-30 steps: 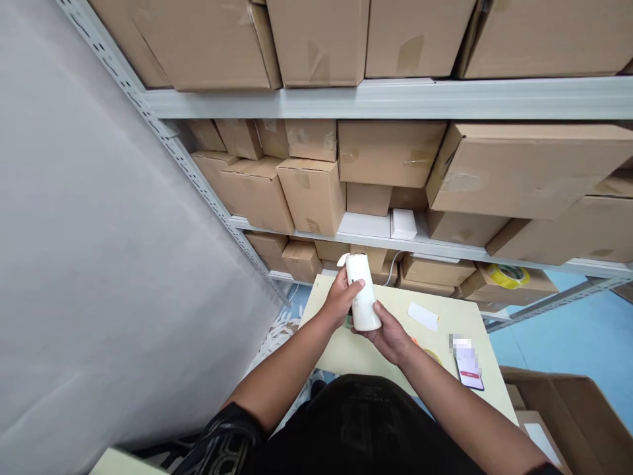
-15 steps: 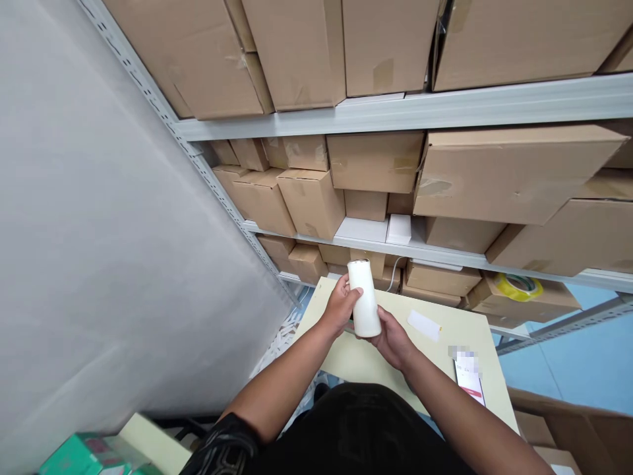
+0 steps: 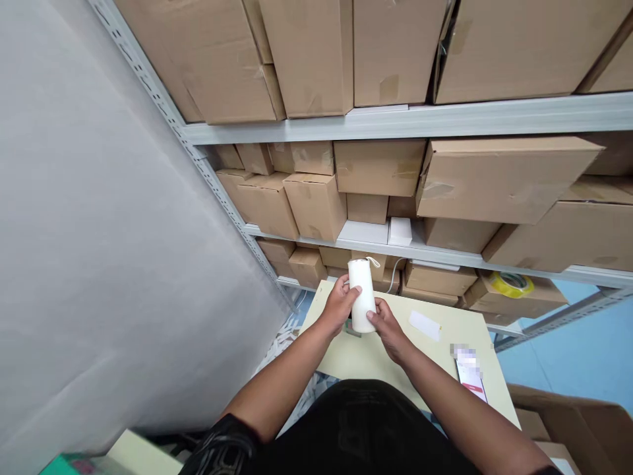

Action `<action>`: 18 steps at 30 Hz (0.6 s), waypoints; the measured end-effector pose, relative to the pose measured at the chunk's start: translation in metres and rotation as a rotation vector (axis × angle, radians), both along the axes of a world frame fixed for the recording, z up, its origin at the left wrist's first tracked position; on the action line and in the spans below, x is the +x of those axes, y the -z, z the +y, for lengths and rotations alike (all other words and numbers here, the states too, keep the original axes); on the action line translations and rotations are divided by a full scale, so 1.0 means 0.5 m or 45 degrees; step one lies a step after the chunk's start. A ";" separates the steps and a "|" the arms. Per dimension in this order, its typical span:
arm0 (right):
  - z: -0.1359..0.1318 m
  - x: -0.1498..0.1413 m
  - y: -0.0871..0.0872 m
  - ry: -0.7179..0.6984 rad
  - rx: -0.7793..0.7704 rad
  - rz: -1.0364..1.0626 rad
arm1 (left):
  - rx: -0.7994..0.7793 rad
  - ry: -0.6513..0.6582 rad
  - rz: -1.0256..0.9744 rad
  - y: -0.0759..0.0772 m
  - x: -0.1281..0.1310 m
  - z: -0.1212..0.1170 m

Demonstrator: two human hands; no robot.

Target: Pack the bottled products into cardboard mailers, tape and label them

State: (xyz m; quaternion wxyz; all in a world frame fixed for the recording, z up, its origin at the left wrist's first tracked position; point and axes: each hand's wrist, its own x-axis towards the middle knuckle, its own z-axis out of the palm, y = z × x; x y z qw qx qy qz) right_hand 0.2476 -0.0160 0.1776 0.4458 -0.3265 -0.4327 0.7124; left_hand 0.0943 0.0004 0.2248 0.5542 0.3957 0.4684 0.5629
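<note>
Both hands hold a smooth white cylinder (image 3: 362,297) with a darker rim at its top end and a thin white strap loop (image 3: 374,262) sticking out there; what kind of thing it is I cannot tell. My left hand (image 3: 341,303) wraps its left side, thumb across the front. Lower down, my right hand (image 3: 386,324) grips the right side, with the thumb pressed near the base. The cylinder stands slightly tilted above a cream-coloured table (image 3: 346,363). A small dark and greenish thing, partly hidden, shows on the table behind its lower end.
On the table lie a white paper slip (image 3: 424,325) and a phone (image 3: 469,374) with a lit screen. Metal shelving (image 3: 395,125) packed with cardboard boxes (image 3: 316,206) rises behind. Yellow tape (image 3: 511,285) rests on a box at right. A grey wall (image 3: 99,264) bounds the left.
The strap loop has come into sight at the cylinder's top. My right hand has shifted from under the base to its side, thumb now in front. The view has moved slightly.
</note>
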 end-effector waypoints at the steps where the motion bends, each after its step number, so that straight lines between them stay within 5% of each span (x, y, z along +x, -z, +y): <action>1: -0.002 -0.006 -0.002 -0.020 -0.004 -0.008 | -0.008 0.012 -0.006 0.000 -0.007 -0.001; 11: -0.032 -0.101 0.017 0.330 0.300 -0.699 | 0.052 0.195 0.083 0.025 -0.096 -0.006; 18: -0.042 -0.144 -0.001 0.224 0.140 -0.353 | 0.088 0.294 -0.071 0.030 -0.147 0.005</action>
